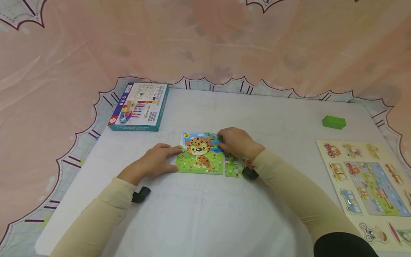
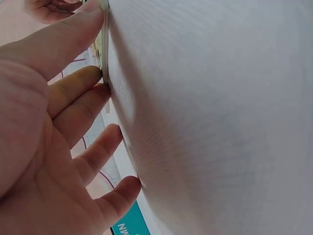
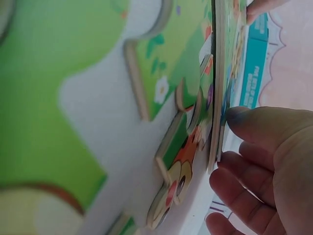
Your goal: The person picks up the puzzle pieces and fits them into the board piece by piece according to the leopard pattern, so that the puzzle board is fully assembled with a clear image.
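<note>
A leopard-cub jigsaw puzzle point(image 1: 201, 162) lies flat on the white table. My left hand point(image 1: 155, 159) touches its left edge with thumb and fingertips; in the left wrist view the fingers point(image 2: 80, 112) are spread and fairly straight. At the upper right corner my right hand point(image 1: 239, 142) pinches a thin blue puzzle piece point(image 3: 224, 129) lying on the board, thumb on the near side and curled fingers on the far side. Its exact outline is hidden by the hand. Several loose puzzle pieces point(image 1: 232, 168) lie right of the board, partly under the right wrist.
A flat teal-edged box point(image 1: 141, 107) lies at the back left. A green block point(image 1: 334, 122) sits at the back right. Along the right side is a wooden vehicle puzzle board point(image 1: 327, 167). A patterned pink cloth point(image 1: 205, 43) hangs behind the table.
</note>
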Tool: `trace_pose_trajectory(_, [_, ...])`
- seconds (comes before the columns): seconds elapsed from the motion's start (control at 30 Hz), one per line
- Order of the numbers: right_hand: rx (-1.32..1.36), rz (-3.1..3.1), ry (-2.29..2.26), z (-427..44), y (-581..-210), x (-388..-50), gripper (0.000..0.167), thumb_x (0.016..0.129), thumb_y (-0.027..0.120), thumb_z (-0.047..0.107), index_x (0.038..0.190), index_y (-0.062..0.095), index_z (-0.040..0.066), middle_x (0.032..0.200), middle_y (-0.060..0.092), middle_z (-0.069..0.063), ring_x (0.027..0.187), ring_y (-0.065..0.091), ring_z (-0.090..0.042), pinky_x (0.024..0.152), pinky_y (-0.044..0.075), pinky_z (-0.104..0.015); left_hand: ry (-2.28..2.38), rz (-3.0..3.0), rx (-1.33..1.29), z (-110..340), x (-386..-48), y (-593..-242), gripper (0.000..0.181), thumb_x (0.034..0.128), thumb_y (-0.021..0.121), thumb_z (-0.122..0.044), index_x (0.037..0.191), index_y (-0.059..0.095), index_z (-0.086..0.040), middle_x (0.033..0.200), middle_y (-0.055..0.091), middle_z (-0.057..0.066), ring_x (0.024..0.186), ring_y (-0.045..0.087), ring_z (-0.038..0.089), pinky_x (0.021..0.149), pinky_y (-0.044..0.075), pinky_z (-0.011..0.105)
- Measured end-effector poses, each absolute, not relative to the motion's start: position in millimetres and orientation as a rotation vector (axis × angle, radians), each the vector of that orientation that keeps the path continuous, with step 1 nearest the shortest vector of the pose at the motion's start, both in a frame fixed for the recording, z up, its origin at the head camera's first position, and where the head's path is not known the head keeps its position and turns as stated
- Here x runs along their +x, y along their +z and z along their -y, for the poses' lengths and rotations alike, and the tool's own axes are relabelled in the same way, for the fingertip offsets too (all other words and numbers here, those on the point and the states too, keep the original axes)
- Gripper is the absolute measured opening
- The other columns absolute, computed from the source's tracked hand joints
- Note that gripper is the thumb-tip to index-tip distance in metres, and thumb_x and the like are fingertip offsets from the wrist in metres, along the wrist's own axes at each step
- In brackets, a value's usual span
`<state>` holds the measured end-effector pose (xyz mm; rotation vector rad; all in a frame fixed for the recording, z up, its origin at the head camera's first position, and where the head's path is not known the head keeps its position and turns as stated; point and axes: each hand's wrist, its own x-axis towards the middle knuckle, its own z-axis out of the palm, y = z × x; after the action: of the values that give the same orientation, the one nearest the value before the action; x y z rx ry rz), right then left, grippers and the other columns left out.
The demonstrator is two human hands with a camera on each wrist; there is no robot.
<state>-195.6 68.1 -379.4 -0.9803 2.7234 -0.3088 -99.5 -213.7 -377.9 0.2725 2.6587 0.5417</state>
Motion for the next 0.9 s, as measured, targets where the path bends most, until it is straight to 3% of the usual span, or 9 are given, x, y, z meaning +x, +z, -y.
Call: trace_pose_trajectory(0.9, [-0.97,-2.726,-0.277,-60.9,-381.2,-195.0,0.045,0.099,0.064,0.031,0.134,0.061,0.003,0.134,0.062,-0.012,0.126,0.056,-0.029,0.105,0.044,-0.043,0.555,-2.659,0.262,213.5,-97.8,-377.2,0.066,0.0894,0.077,-0.032,0.149,0.051,-0.019,0.15,0.043,0.019,0.141,0.03,0.042,0.108,0.032,0.065])
